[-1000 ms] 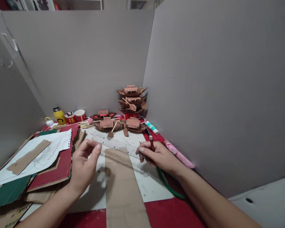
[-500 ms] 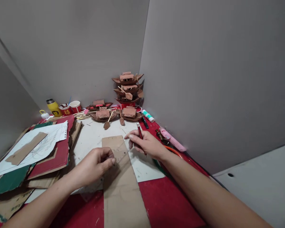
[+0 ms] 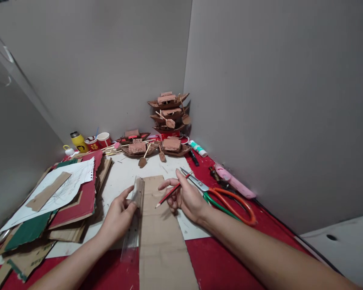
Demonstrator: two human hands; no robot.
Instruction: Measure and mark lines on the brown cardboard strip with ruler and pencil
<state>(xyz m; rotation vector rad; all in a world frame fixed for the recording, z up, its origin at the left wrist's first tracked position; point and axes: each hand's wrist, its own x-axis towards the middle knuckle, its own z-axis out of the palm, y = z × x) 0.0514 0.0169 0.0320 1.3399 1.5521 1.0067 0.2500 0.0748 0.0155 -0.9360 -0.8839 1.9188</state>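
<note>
A long strip of brown cardboard lies lengthwise in front of me, over a white sheet and a red surface. Along its left edge is a clear ruler, with my left hand closed on its upper part, thumb and fingers gripping it. My right hand is over the strip's right edge and holds a red and black pencil, its tip pointing down and left above the cardboard. Scissors with orange and green handles lie just beyond my right hand.
Cardboard pieces and a scribbled paper are piled at left. Model boats stand stacked at the back, near paper cups and a yellow bottle. A pink tube lies by the right wall.
The ruler has gone from slanting across the cardboard to lying along its left edge. My right hand has turned the pencil tip toward the strip. The scissors now show more fully.
</note>
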